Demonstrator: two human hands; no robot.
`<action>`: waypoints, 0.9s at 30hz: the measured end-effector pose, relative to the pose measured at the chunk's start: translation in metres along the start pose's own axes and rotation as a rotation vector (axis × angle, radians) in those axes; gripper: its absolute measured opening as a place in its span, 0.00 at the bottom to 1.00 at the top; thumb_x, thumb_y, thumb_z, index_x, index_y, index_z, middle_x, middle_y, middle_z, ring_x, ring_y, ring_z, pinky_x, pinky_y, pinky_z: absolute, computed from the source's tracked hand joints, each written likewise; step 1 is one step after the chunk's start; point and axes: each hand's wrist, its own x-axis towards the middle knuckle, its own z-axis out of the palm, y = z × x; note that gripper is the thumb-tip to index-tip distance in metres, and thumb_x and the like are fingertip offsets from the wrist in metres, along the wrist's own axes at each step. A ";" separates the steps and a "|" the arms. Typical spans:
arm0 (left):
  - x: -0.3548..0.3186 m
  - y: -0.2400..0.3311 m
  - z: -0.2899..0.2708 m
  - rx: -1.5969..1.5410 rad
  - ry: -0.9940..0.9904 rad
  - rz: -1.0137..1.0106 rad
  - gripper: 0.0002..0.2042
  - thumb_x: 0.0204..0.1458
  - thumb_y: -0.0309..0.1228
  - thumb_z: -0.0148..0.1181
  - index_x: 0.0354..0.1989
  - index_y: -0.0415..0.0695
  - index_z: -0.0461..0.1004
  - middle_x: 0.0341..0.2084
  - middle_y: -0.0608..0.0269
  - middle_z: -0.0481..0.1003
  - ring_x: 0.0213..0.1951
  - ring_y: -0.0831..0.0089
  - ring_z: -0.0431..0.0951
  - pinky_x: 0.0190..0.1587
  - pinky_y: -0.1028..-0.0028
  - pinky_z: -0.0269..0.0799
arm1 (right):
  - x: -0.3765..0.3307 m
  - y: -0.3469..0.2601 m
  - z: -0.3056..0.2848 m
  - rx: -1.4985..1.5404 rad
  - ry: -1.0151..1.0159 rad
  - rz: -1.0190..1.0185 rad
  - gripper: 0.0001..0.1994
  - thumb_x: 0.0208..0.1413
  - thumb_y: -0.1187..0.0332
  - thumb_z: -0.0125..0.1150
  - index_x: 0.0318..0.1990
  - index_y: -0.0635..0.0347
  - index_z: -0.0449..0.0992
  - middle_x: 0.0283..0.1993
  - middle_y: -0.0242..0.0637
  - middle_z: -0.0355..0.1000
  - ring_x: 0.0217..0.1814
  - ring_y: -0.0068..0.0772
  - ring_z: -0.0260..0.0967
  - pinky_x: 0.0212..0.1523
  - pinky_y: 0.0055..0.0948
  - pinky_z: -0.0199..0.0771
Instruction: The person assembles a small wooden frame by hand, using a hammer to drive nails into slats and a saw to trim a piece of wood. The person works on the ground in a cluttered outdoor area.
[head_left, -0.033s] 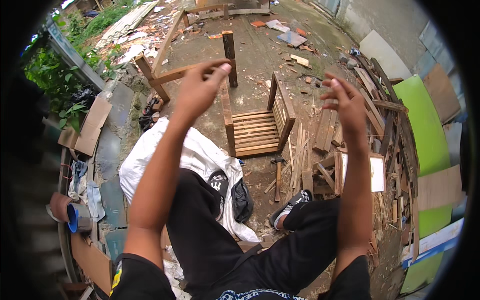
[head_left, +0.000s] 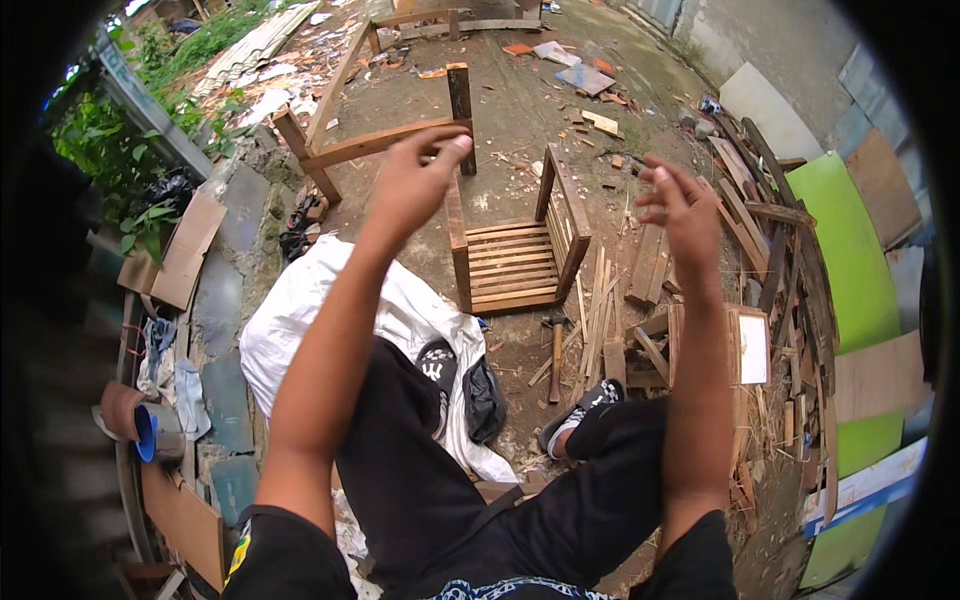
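Both my arms are raised in front of me over a dirt yard. My left hand [head_left: 412, 185] is held up with loosely curled fingers and nothing in it. My right hand [head_left: 682, 208] is also empty, its fingers spread and bent. Below and between them a slatted wooden chair frame [head_left: 515, 262] lies on the ground. A hammer [head_left: 555, 352] rests on the dirt just in front of it. My legs in black trousers stretch toward it, with sandals on my left foot [head_left: 437, 366] and my right foot [head_left: 585, 406].
A white sack [head_left: 300, 335] lies under my left leg. A larger wooden frame [head_left: 365, 142] stands behind the chair frame. Scrap planks [head_left: 655, 262] and a green board [head_left: 845, 255] pile up on the right. Cardboard [head_left: 185, 250] and a blue cup [head_left: 148, 436] sit on the left.
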 end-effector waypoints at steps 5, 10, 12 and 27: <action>0.021 -0.106 0.046 0.286 0.027 -0.074 0.27 0.58 0.49 0.66 0.61 0.44 0.78 0.53 0.35 0.77 0.57 0.45 0.79 0.63 0.56 0.72 | 0.005 0.103 0.017 -0.379 -0.114 0.099 0.17 0.70 0.62 0.59 0.60 0.60 0.81 0.46 0.45 0.82 0.36 0.27 0.78 0.36 0.29 0.80; 0.041 -0.185 0.047 0.363 -0.120 -0.412 0.44 0.58 0.55 0.66 0.75 0.38 0.57 0.66 0.32 0.67 0.65 0.41 0.73 0.64 0.48 0.71 | 0.021 0.098 0.030 -0.514 -0.242 0.119 0.20 0.65 0.57 0.63 0.60 0.58 0.81 0.51 0.53 0.82 0.52 0.48 0.82 0.55 0.43 0.79; 0.044 -0.194 0.047 0.241 -0.254 -0.625 0.54 0.58 0.60 0.65 0.80 0.39 0.42 0.73 0.34 0.58 0.68 0.38 0.68 0.62 0.38 0.71 | 0.034 0.105 0.027 -0.515 -0.269 0.078 0.22 0.65 0.57 0.63 0.61 0.58 0.80 0.53 0.53 0.82 0.54 0.48 0.82 0.56 0.42 0.79; 0.058 -0.183 0.069 0.309 -0.415 -0.666 0.45 0.52 0.40 0.75 0.70 0.34 0.51 0.54 0.34 0.77 0.39 0.49 0.87 0.31 0.56 0.88 | 0.069 0.192 0.077 -0.384 -0.401 0.499 0.35 0.66 0.52 0.65 0.70 0.72 0.66 0.63 0.59 0.74 0.64 0.50 0.74 0.64 0.43 0.71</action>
